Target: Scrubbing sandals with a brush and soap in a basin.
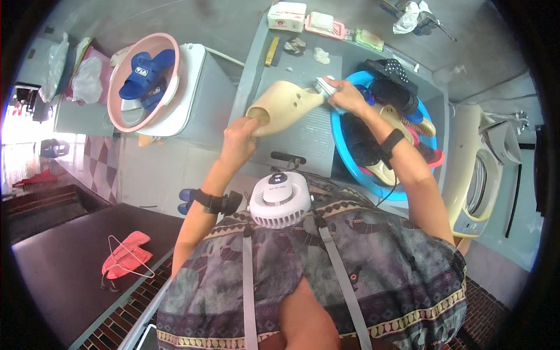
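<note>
My left hand (pixel 239 140) is closed on the open end of a beige plastic slipper (pixel 283 106), its fingers partly inside the opening. The slipper is held tilted above the grey ribbed washboard surface of the sink (pixel 297 140). In my right hand (pixel 348 96) is a white scrub brush (pixel 325 86), touching or very close to the slipper's far right end; my fingers hide part of the brush. Beside my right forearm, a blue basin (pixel 340 146) holds several shoes and slippers, dark, beige and red.
A yellow brush (pixel 272 51), a soap dish (pixel 326 26) and a white box (pixel 286 16) are along the sink's far side. To the left, a pink basin (pixel 115 93) with blue slippers (pixel 146 73) rests on a white-lidded machine. A cream washing machine (pixel 472 175) stands at right.
</note>
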A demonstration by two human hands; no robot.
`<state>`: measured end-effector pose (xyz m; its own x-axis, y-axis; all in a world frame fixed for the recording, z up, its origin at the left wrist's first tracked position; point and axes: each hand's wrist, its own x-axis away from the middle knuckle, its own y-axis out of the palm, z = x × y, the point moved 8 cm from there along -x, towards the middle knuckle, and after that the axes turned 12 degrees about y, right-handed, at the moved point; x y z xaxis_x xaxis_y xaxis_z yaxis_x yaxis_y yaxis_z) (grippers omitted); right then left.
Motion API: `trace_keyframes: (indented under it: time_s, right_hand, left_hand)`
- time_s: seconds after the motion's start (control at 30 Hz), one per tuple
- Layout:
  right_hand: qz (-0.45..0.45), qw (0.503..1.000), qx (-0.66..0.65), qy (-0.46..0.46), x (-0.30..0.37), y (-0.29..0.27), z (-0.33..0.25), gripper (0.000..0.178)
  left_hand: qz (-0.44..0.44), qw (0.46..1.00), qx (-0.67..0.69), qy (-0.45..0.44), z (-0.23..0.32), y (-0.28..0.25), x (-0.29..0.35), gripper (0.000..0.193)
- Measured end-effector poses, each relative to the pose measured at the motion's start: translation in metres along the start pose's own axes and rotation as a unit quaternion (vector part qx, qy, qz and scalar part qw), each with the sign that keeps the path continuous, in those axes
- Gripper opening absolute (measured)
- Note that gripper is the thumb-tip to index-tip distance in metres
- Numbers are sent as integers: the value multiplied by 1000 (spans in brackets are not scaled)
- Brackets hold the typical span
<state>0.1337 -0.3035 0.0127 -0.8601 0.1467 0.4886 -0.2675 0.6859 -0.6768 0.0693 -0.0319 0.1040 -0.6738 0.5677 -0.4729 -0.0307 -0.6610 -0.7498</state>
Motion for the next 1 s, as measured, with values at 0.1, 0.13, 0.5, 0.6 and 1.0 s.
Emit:
trace_keyframes:
  time_s: [0.1,0.13,0.5,0.6,1.0]
  right_hand:
    - [8,996,-89,13,5,11,-4,75]
    - [47,994,-102,-1,6,11,-7,74]
    - [77,980,-144,-113,58,25,-65,69]
    - [19,987,20,-159,111,58,-116,72]
    - [108,972,55,-203,84,55,-100,54]
  left_hand:
    - [24,999,11,-28,-10,-4,6,27]
    - [24,999,11,-29,-11,-4,5,27]
    - [-113,990,-4,-87,-23,18,7,23]
    - [-128,981,11,-143,-36,21,12,23]
    - [-145,976,-17,-163,-31,18,12,24]
